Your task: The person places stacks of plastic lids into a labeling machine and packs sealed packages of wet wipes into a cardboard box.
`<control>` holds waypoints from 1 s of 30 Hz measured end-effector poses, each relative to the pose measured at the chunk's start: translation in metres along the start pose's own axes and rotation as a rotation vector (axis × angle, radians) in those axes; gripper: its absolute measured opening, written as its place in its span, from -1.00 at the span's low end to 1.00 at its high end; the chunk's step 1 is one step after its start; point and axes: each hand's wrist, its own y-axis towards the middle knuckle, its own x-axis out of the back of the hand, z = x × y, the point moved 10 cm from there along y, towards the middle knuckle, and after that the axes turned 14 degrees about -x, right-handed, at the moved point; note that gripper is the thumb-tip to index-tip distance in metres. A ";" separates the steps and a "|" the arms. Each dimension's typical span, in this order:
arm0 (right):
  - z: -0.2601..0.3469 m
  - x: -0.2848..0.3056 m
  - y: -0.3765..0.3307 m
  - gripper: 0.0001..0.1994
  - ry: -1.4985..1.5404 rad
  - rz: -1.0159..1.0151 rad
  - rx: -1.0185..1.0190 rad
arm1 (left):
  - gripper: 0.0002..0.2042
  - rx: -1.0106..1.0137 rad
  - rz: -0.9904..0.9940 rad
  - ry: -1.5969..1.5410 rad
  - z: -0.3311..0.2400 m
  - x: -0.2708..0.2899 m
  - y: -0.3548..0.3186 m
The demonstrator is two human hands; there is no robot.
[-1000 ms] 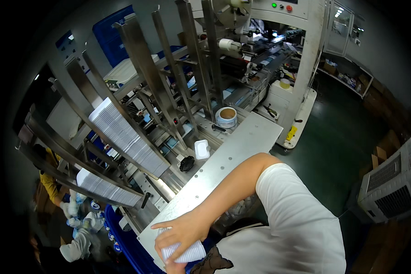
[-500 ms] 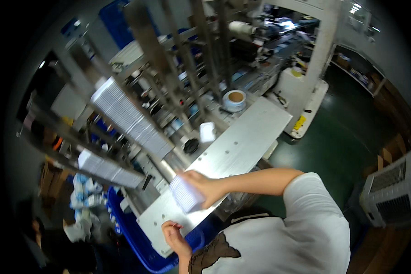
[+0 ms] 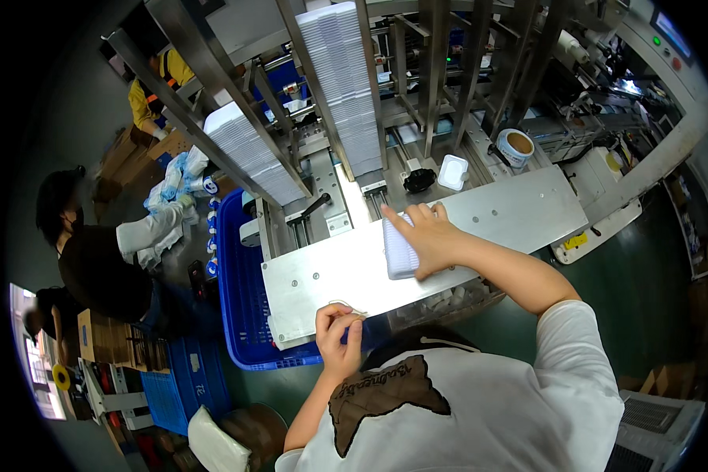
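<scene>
My right hand (image 3: 436, 240) grips a short stack of nested white plastic trays (image 3: 400, 258) on a bare metal plate (image 3: 519, 211). Its fingers spread over the top and the thumb presses the near side. Close to the plate's front edge, my left hand (image 3: 340, 340) is pinched on a thin pale loop (image 3: 349, 306), perhaps a band; its material cannot be made out. Beyond the plate, a tall stack of the same trays (image 3: 340, 86) stands between upright metal rails, with a shorter stack (image 3: 253, 153) to its left. One loose white tray (image 3: 452, 172) lies behind the plate.
A blue plastic basket (image 3: 232, 303) sits under the plate's left end. A black knob (image 3: 419, 181) and a label roll (image 3: 516, 147) are on the machine behind. At left, a co-worker in black (image 3: 106, 263) stands beside packed goods; another in yellow (image 3: 143, 98) is farther back.
The view has swung, bringing co-workers at left into sight. My right hand still holds the tray stack, now seen sharply on the plate. A thin loop now shows at my left fingertips.
</scene>
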 end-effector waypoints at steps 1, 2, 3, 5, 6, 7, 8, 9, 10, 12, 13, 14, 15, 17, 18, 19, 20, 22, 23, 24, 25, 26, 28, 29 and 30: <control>0.000 0.002 -0.003 0.33 0.058 -0.003 -0.020 | -0.93 -0.013 0.022 0.031 -0.005 0.000 0.000; 0.003 0.008 -0.005 0.34 0.199 -0.059 0.021 | -0.93 -0.063 0.027 0.089 -0.010 0.002 0.001; 0.006 0.010 -0.007 0.34 0.344 -0.115 0.068 | -0.90 -0.114 0.032 0.154 -0.014 0.003 0.002; 0.019 0.016 -0.015 0.34 0.598 -0.140 0.115 | -0.79 -0.243 0.045 0.267 -0.027 0.004 0.010; 0.027 0.019 -0.021 0.34 0.729 -0.189 0.162 | -0.79 -0.277 0.025 0.321 -0.032 0.003 0.017; 0.035 0.019 -0.026 0.33 0.861 -0.235 0.210 | -0.78 -0.310 0.005 0.375 -0.037 0.001 0.022; 0.039 0.018 -0.030 0.33 0.993 -0.288 0.252 | -0.78 -0.349 -0.013 0.424 -0.041 0.001 0.027; 0.044 0.011 -0.028 0.34 1.167 -0.253 0.290 | -0.78 -0.260 0.129 0.492 -0.027 -0.006 0.023; 0.050 0.007 -0.025 0.34 1.232 -0.272 0.307 | -0.80 -0.277 0.089 0.509 -0.027 -0.001 0.023; 0.063 0.009 -0.023 0.35 1.269 -0.350 0.325 | -0.85 -0.314 0.018 0.517 -0.027 0.004 0.025; 0.070 0.014 -0.023 0.34 1.244 -0.405 0.334 | -0.88 -0.178 0.071 0.442 -0.007 0.005 0.018; 0.075 0.012 -0.018 0.33 1.423 -0.310 0.316 | -0.90 -0.041 0.121 0.370 0.014 0.006 0.000; 0.087 0.012 -0.014 0.31 1.596 -0.198 0.310 | -0.93 -0.008 0.122 0.330 0.027 0.007 -0.016; 0.117 0.012 -0.006 0.19 2.100 0.185 0.219 | -0.97 -0.049 0.075 0.272 0.049 0.005 -0.049; 0.119 0.004 0.015 0.17 2.275 0.295 0.196 | -0.97 -0.059 0.032 0.190 0.040 0.006 -0.036; 0.122 0.003 0.029 0.16 2.298 0.437 0.227 | -0.96 -0.070 -0.010 0.105 0.030 0.006 -0.024; 0.128 0.017 0.042 0.16 2.310 0.585 0.255 | -0.95 -0.080 -0.054 0.023 0.022 0.008 -0.013; 0.126 0.120 0.042 0.20 1.858 0.002 0.574 | -0.94 -0.118 0.110 0.206 0.029 0.012 -0.034; 0.139 0.181 0.030 0.25 1.635 -0.227 0.673 | -0.94 -0.081 0.071 0.223 0.038 0.026 -0.054; 0.150 0.241 0.015 0.31 1.444 -0.512 0.793 | -0.92 -0.002 0.019 0.222 0.043 0.040 -0.065; 0.159 0.296 -0.002 0.34 1.192 -0.813 0.870 | -0.91 0.074 -0.033 0.215 0.048 0.053 -0.076; 0.163 0.347 -0.016 0.37 0.819 -1.246 0.871 | -0.89 0.136 -0.082 0.192 0.052 0.063 -0.083; 0.207 0.407 -0.049 0.27 0.244 -1.834 0.753 | -0.86 0.194 -0.259 0.242 0.069 0.095 -0.120; 0.226 0.439 -0.052 0.20 0.170 -1.962 0.765 | -0.86 0.192 -0.261 0.376 0.064 0.111 -0.126; 0.241 0.468 -0.029 0.17 -0.035 -1.922 0.343 | -0.85 0.234 -0.322 0.412 0.068 0.128 -0.145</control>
